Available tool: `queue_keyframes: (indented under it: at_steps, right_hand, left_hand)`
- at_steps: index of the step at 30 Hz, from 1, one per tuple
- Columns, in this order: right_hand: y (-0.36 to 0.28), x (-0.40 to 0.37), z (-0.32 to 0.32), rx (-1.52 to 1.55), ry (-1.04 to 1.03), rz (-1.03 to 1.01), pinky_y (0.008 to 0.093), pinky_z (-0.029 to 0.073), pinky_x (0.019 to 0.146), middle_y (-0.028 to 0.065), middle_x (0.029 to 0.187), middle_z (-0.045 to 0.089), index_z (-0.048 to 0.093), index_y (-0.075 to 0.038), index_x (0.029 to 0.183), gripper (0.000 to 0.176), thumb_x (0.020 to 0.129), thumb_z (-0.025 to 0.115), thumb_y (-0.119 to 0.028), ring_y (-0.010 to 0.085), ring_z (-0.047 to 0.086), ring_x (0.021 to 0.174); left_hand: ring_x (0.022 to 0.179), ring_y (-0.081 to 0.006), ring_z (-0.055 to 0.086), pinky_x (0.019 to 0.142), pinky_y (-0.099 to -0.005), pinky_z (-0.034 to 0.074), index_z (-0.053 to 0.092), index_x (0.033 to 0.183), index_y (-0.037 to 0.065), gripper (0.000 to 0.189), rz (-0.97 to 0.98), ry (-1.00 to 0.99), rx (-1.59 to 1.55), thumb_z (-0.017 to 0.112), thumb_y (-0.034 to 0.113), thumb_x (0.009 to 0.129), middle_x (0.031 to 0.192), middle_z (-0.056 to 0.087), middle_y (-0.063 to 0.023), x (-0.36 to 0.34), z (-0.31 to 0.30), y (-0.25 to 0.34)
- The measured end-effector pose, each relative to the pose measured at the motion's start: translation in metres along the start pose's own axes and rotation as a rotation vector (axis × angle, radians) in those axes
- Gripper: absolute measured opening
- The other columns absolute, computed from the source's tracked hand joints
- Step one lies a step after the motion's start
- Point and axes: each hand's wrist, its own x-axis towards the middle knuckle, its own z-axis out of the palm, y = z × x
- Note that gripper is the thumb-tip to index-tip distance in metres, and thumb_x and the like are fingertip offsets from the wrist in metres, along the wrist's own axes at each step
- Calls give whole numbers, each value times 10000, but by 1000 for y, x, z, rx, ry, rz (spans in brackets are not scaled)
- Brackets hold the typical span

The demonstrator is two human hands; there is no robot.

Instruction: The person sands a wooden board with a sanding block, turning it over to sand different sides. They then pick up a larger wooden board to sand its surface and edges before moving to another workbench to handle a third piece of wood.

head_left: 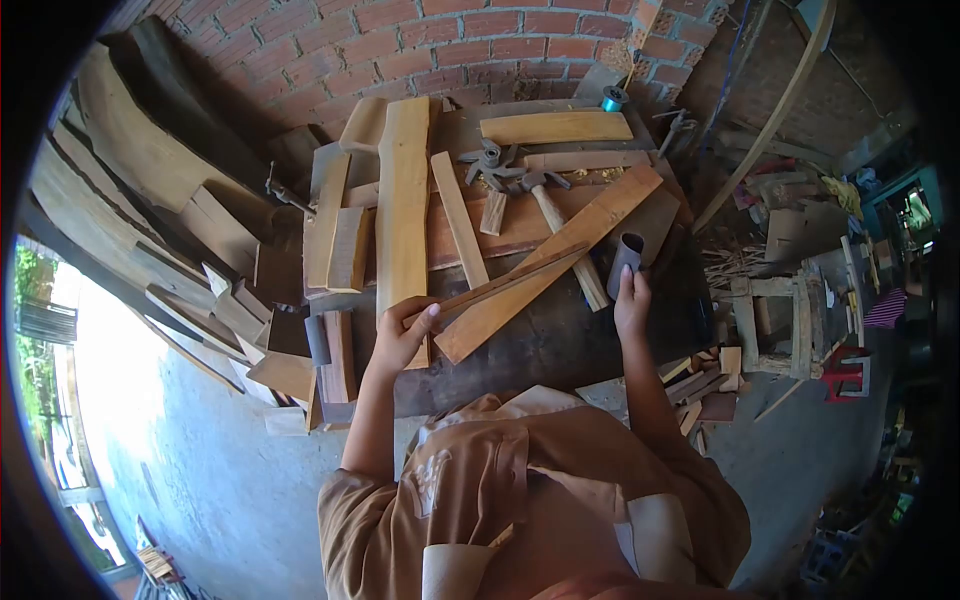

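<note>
My left hand [405, 332] is closed around the near end of a thin, dark wooden strip [515, 275]. The strip slants up to the right, above a wide reddish-brown board [550, 262] on the workbench. At the right side of the bench, my right hand [632, 300] pinches a curled grey sheet that looks like sandpaper [625, 258]. The sheet is apart from the strip. Between and beyond the hands lies a hammer [560, 225] with a wooden handle. A long pale plank [404, 190] runs away from me beside my left hand.
The dark workbench [520, 345] carries several wooden pieces, a metal clamp-like tool [489, 160] and a turquoise spool [614, 98]. A brick wall [450, 50] stands behind. Large boards [150, 130] lean at left; wood scraps [705, 385] lie on the floor at right.
</note>
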Motion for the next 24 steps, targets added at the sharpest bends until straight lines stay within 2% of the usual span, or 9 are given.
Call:
queue_keyframes:
  at_steps: [2, 9, 11, 12, 13, 15, 17, 20, 24]
  right_hand:
    - [-17, 7, 3, -101, 5, -174, 355, 393, 607, 186, 714, 529, 530, 26, 800, 256, 892, 491, -210, 296, 509, 639]
    - [-53, 26, 24, -224, -407, -42, 387, 402, 595, 184, 589, 496, 531, -20, 725, 310, 890, 485, -279, 351, 503, 571]
    - [-76, -1, 35, -122, -400, -397, 444, 437, 772, 187, 688, 560, 588, -40, 791, 197, 852, 545, -222, 398, 527, 660]
    - [-100, -14, 34, -55, -538, -377, 444, 438, 793, 183, 751, 580, 592, -29, 823, 163, 834, 567, -189, 402, 532, 700]
    - [-97, -22, 43, 39, -501, -592, 439, 445, 757, 177, 766, 588, 584, -14, 833, 177, 833, 568, -191, 377, 545, 697]
    - [-93, -27, 45, 136, -483, -610, 429, 431, 660, 176, 746, 572, 569, -8, 816, 181, 834, 567, -188, 352, 551, 677]
    - [-71, -18, 32, -12, -535, -267, 419, 430, 631, 182, 732, 551, 549, -14, 794, 183, 844, 553, -190, 354, 547, 664]
    - [6, 20, 30, -329, -255, -220, 433, 413, 548, 193, 704, 532, 528, -25, 770, 232, 879, 491, -226, 358, 540, 633]
    - [-81, -5, 31, -92, -525, -170, 405, 386, 499, 152, 595, 502, 506, -34, 736, 215, 861, 531, -207, 337, 505, 541]
  left_hand:
    - [669, -112, 588, 602, -239, 459, 622, 937, -49, 305, 39, 13, 64, 610, 239, 838, 714, 624, -73, 0, 1, 2]
    - [753, -216, 638, 681, -277, 488, 655, 912, 0, 293, 399, 23, 433, 708, 107, 645, 813, 658, -128, 12, 3, 39]
    - [715, -237, 625, 644, -313, 506, 667, 838, 34, 249, 671, 2, 616, 718, 129, 613, 859, 656, -100, 16, 6, 52]
    - [698, -235, 620, 624, -319, 509, 666, 793, 49, 232, 720, -2, 663, 728, 144, 590, 856, 659, -76, 16, 8, 59]
    - [698, -235, 620, 624, -319, 509, 666, 793, 49, 232, 718, -11, 659, 728, 144, 590, 856, 659, -76, 16, 10, 63]
    - [688, -230, 617, 611, -316, 510, 660, 788, 51, 240, 773, -2, 709, 735, 163, 590, 829, 657, -70, 16, 13, 69]
    - [681, -227, 615, 607, -317, 510, 656, 785, 53, 239, 785, -24, 731, 736, 169, 592, 816, 654, -63, 15, 13, 71]
    - [666, -223, 609, 596, -319, 508, 648, 780, 56, 243, 818, -31, 755, 740, 183, 595, 796, 650, -52, 13, 16, 73]
    - [649, -218, 596, 574, -322, 502, 642, 775, 58, 255, 857, -20, 766, 743, 203, 592, 807, 647, -47, 17, 19, 78]
